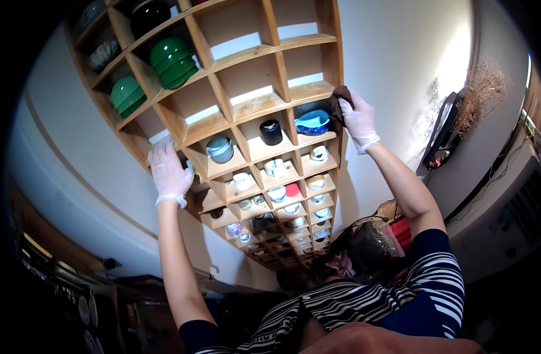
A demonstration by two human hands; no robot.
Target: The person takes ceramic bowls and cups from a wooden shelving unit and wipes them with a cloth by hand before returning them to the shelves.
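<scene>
A tall wooden cubby shelf [257, 102] stands against the wall before me. My right hand [358, 118], in a thin whitish glove, holds a dark brown cloth [340, 102] against the shelf's right edge. Just left of the cloth, a blue spouted bowl [314, 123] sits in its compartment. My left hand [169, 170], gloved the same way, lies on the shelf's left edge; whether its fingers grip the wood is unclear. Beside that hand, a pale object in a compartment is mostly hidden. Grey-blue stacked cups [220, 149] and a black jar [271, 132] occupy nearby compartments.
Green bowls [173, 64] are stacked in an upper compartment, with more green bowls [128, 96] to their left. Several small cups, including a white cup [275, 168], fill lower rows. Dried flowers [483, 97] hang at right. A plastic bag [379, 241] lies below my right arm.
</scene>
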